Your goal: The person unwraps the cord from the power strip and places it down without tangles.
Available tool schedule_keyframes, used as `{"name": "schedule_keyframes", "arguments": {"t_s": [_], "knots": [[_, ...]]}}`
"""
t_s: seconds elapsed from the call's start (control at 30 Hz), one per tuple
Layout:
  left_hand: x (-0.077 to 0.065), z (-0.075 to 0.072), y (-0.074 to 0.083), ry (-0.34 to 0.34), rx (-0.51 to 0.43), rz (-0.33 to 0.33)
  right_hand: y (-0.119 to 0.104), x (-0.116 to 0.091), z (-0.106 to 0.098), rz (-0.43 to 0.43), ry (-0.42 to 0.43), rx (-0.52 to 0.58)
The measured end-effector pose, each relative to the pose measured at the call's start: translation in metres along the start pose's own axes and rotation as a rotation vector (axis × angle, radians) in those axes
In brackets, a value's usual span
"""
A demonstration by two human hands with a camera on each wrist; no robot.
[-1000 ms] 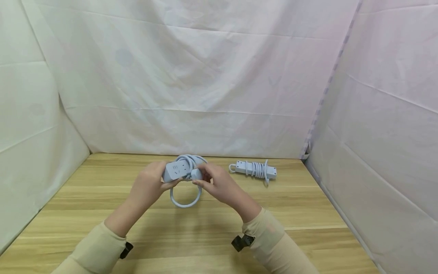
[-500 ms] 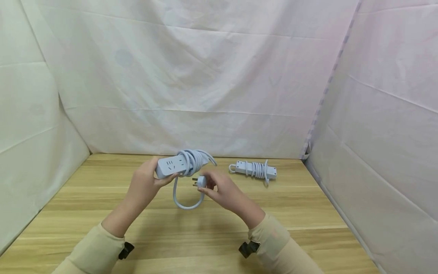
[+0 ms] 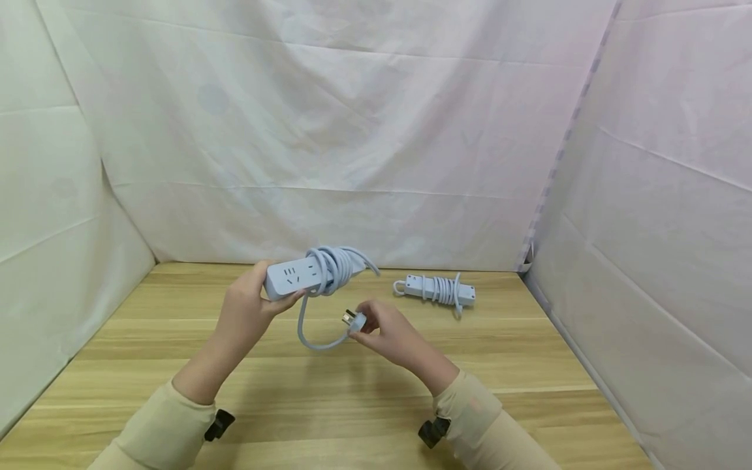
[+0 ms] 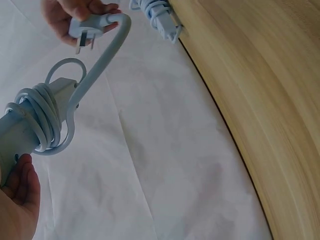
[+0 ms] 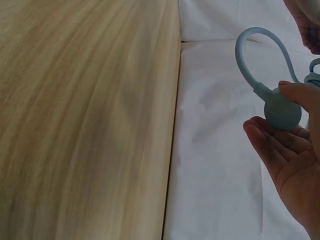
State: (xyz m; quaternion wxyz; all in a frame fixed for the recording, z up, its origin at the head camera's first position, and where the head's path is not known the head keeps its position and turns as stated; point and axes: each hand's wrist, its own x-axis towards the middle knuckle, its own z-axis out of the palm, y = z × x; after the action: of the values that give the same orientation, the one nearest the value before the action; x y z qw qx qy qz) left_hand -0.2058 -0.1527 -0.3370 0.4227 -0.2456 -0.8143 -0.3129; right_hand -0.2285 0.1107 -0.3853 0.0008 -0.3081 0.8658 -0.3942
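Observation:
My left hand [image 3: 245, 301] grips one end of a pale blue power strip [image 3: 288, 279], held above the table with its sockets facing up. Several turns of its cord [image 3: 333, 269] are wound round the other end, and a loose cord end loop sticks out to the right. Below and to the right, my right hand [image 3: 389, 333] pinches the plug [image 3: 357, 321] between thumb and fingers, its metal prongs pointing to the upper left. A slack length of cord hangs between strip and plug. In the right wrist view the plug's round back [image 5: 282, 110] shows between thumb and fingers.
A second power strip [image 3: 416, 284], its cord wound round its middle, lies on the wooden table [image 3: 329, 418] at the back right. White cloth [image 3: 364, 143] hangs behind the table and along both sides.
The plug has come away from the wound cord, to the right and down, in my right hand. My left hand has raised the strip and moved it slightly left.

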Motion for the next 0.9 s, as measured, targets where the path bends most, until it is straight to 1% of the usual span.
{"name": "schedule_keyframes", "arguments": {"t_s": [0.2,0.43,0.7,0.8,0.9], "knots": [[0.003,0.0,0.002,0.009,0.0,0.003,0.008,0.001,0.004,0.095,-0.047,-0.011],[0.007,0.002,0.007,0.023,-0.026,0.02,0.019,0.001,0.012,0.173,-0.109,-0.029],[0.014,0.006,0.013,0.029,-0.053,0.039,0.021,0.001,0.017,0.152,-0.125,-0.076],[0.018,0.008,0.015,0.033,-0.061,0.058,0.021,0.003,0.019,0.161,-0.132,-0.076],[0.02,0.01,0.016,0.037,-0.068,0.069,0.022,0.004,0.021,0.188,-0.138,-0.063]]}}
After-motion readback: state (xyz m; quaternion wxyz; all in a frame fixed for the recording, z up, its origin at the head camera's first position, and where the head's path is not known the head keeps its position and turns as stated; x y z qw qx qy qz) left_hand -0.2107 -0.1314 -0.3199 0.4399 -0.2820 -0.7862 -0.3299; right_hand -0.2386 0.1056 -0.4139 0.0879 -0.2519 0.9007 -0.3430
